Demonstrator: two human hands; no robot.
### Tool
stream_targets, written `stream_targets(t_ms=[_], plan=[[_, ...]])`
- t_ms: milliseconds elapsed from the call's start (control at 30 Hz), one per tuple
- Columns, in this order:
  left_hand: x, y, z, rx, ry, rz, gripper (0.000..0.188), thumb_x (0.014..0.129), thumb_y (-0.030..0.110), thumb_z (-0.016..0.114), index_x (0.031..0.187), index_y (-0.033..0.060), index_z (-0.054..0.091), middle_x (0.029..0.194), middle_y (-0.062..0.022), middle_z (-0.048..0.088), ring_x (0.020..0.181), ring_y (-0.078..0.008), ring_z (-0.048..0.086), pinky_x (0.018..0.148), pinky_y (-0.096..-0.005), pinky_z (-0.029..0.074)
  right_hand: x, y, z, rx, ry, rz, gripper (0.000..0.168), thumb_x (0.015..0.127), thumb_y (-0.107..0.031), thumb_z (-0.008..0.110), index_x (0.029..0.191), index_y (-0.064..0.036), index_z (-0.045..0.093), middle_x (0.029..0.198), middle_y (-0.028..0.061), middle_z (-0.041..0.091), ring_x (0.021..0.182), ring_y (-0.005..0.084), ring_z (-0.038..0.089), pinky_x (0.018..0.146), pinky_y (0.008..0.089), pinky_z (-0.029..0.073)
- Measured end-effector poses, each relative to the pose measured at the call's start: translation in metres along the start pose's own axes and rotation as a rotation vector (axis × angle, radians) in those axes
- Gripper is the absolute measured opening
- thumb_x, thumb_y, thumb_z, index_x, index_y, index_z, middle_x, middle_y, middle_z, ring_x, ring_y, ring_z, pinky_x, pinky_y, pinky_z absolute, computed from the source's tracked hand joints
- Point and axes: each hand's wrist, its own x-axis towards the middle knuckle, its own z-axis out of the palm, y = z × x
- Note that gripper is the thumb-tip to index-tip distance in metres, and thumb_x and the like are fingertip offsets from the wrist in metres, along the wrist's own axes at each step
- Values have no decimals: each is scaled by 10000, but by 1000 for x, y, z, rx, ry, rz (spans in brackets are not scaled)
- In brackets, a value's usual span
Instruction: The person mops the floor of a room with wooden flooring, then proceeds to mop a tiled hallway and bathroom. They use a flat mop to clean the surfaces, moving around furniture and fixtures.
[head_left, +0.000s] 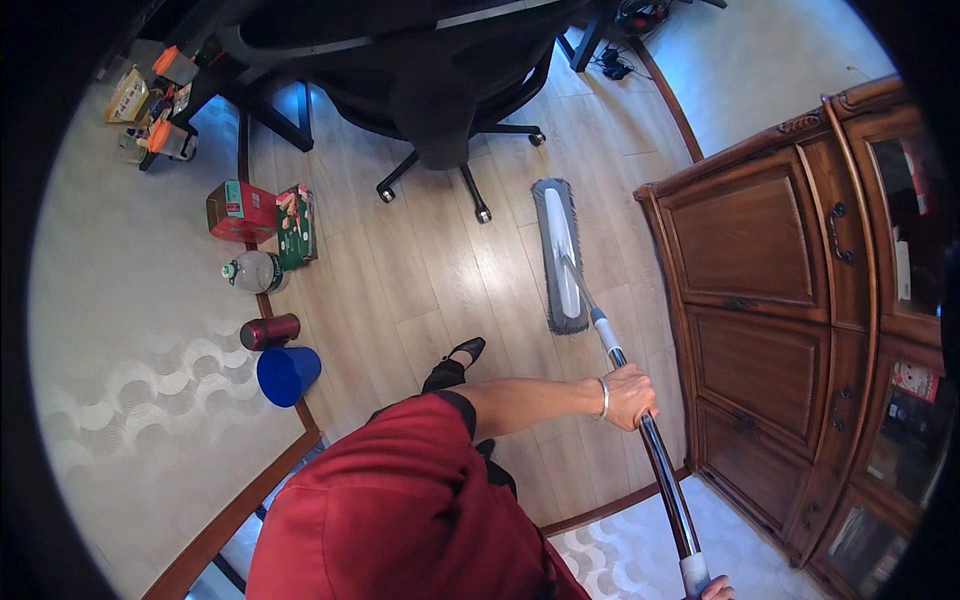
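Note:
My left hand (630, 397), with a silver bangle at the wrist, is wrapped around the chrome pole (667, 476) of a flat mop, about midway along it. At the lower edge of the view only a few fingers of my right hand (718, 589) show, against the grey grip (694, 574) at the pole's upper end. The pole slants down to a long mop head (561, 255) with a white plate and a grey fringed pad. That pad lies flat on the wood-plank floor (480, 277), between a black office chair (442, 112) and a wooden cabinet (742, 232).
Along the left wall stand a red box (259, 214), a green box (298, 232), a large plastic bottle (257, 271), a dark red flask (271, 331) and a blue bin (289, 375). Cables (616, 66) lie near a desk leg. My shoe (470, 349) is on the floor.

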Motion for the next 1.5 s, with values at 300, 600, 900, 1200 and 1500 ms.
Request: stream_targets(t_ms=[300,600,900,1200,1500], plan=[[-1,-152,-5,0,535,-179,228,615,105,666,584,80,441,650,-66,493,726,-287,513,770,-390,399,74,69,20,-127,-377,87,261,808,-79,489,584,-93,358,527,28,351,530,187,412,554,360,354],[52,8,155,-40,438,-310,226,714,196,667,550,98,547,569,-100,555,594,-319,555,648,-440,468,138,-20,-134,-124,-241,292,343,876,-183,480,562,-137,350,515,-13,337,539,133,358,648,336,320],[141,7,176,84,-177,-288,86,627,170,676,609,96,636,605,-115,603,653,-317,624,637,-438,515,133,-2,-228,58,212,141,313,900,-226,461,620,-100,396,514,27,334,517,163,364,579,349,332],[232,-223,32,415,-19,-236,102,599,177,691,682,123,666,764,-74,634,862,-261,615,801,-385,480,185,199,-99,-13,262,236,296,874,-195,443,608,-139,325,580,-6,270,629,162,362,796,368,322],[237,-376,-130,451,474,-511,183,666,196,711,694,83,570,825,-102,553,878,-286,562,825,-411,396,291,345,40,32,-360,-27,249,883,-147,429,648,-103,358,554,3,332,609,157,406,809,400,358]])
